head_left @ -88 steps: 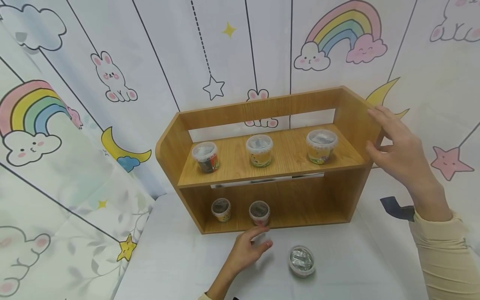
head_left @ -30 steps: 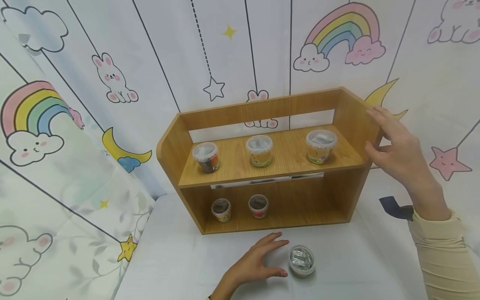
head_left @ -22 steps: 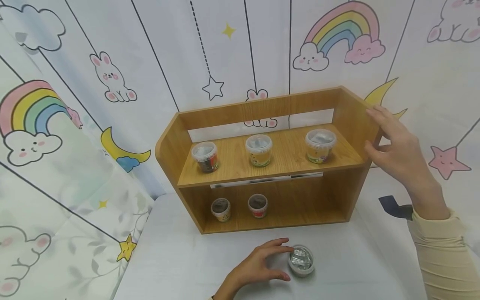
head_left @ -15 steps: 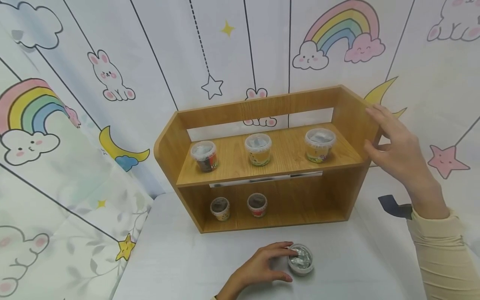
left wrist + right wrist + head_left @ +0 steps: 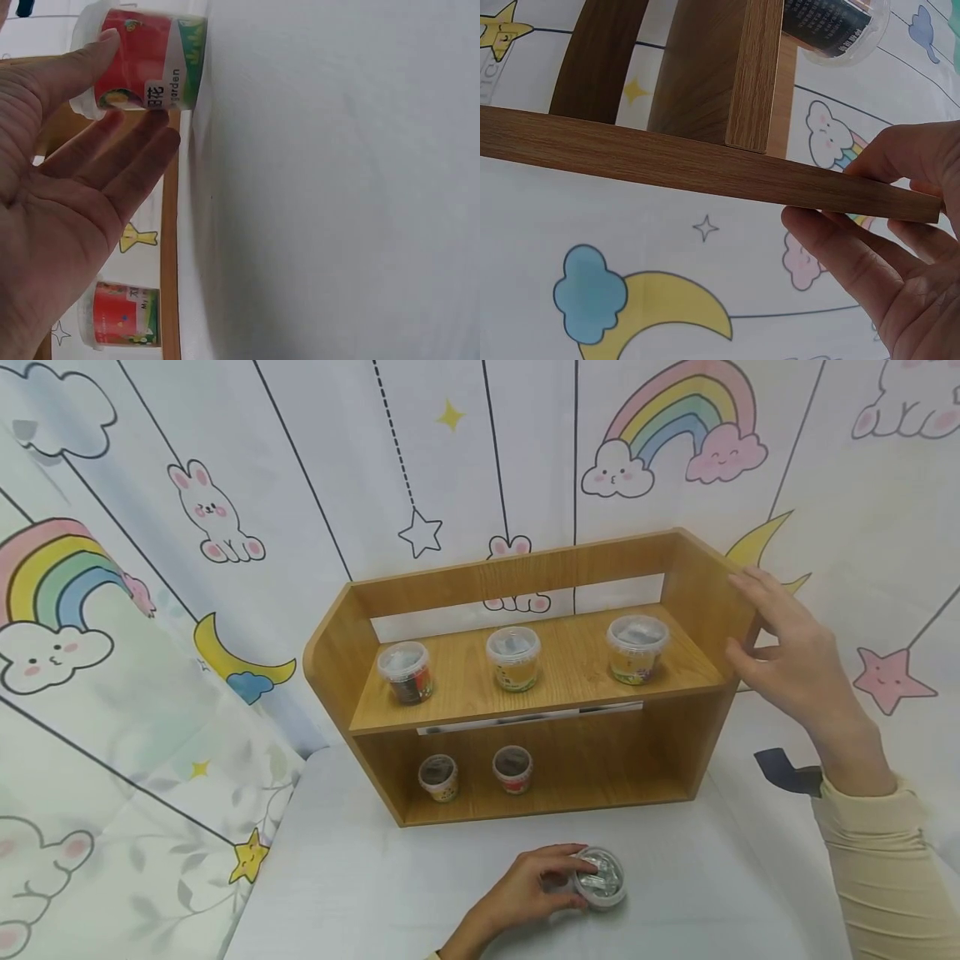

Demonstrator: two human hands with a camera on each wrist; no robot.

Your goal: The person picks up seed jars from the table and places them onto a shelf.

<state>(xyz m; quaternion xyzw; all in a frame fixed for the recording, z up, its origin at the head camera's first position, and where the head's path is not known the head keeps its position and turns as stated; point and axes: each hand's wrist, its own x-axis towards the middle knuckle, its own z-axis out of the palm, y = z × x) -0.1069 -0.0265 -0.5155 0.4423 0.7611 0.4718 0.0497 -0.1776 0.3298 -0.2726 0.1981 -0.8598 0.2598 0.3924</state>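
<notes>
A small round plastic tub [image 5: 609, 883] with a clear lid stands on the white tabletop in front of the wooden shelf [image 5: 450, 718]. My left hand [image 5: 525, 889] holds this tub from its left side, thumb and fingers about it. In the left wrist view the tub [image 5: 139, 60] shows a red label with green at its base; the thumb lies on the label. My right hand [image 5: 798, 664] grips the front edge of the shelf's right side panel. The right wrist view shows the panel [image 5: 667, 165] between thumb and fingers.
On the upper board stand three lidded tubs: left [image 5: 407, 677], middle [image 5: 516, 664] and right [image 5: 637, 652]. Two smaller ones, a yellow tub [image 5: 440, 779] and a red tub [image 5: 514, 772], stand on the lower board. A patterned curtain [image 5: 450, 460] hangs behind.
My left hand has left the red tub on the lower board, which sits further back, and moved right and nearer to take hold of the tabletop tub. My right hand stays on the panel.
</notes>
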